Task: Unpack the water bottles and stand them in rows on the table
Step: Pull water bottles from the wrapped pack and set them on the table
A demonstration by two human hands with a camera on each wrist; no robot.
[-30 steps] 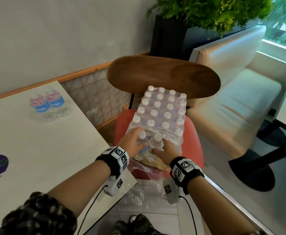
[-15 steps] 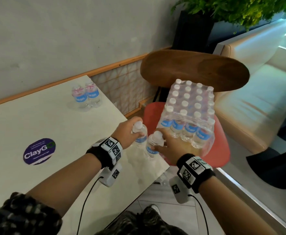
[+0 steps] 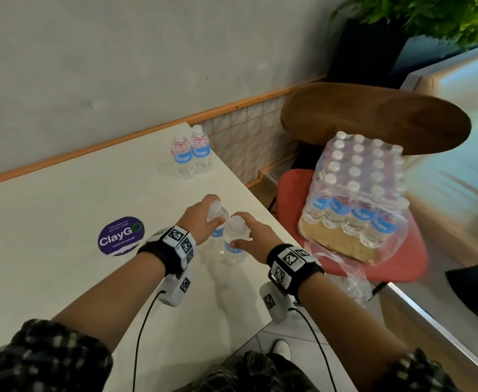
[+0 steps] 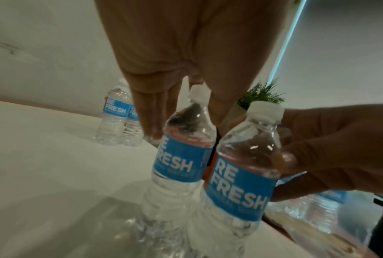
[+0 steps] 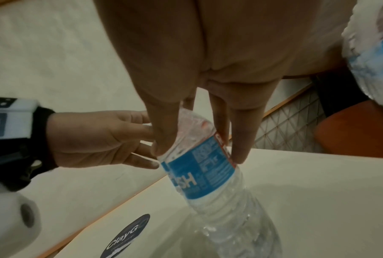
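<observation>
Two clear plastic water bottles with blue labels — one (image 3: pixel 217 222) gripped by the left hand (image 3: pixel 196 226), one (image 3: pixel 233 241) by the right hand (image 3: pixel 256 240) — stand side by side near the white table's (image 3: pixel 62 278) right edge; two more bottles (image 3: pixel 191 155) stand far off, the shrink-wrapped pack (image 3: pixel 356 199) on the red chair (image 3: pixel 396 264).

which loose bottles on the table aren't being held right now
The two bottles at the far corner, standing side by side near the wall. The other two loose bottles are nearer, one held in the left hand, one in the right hand.
</observation>
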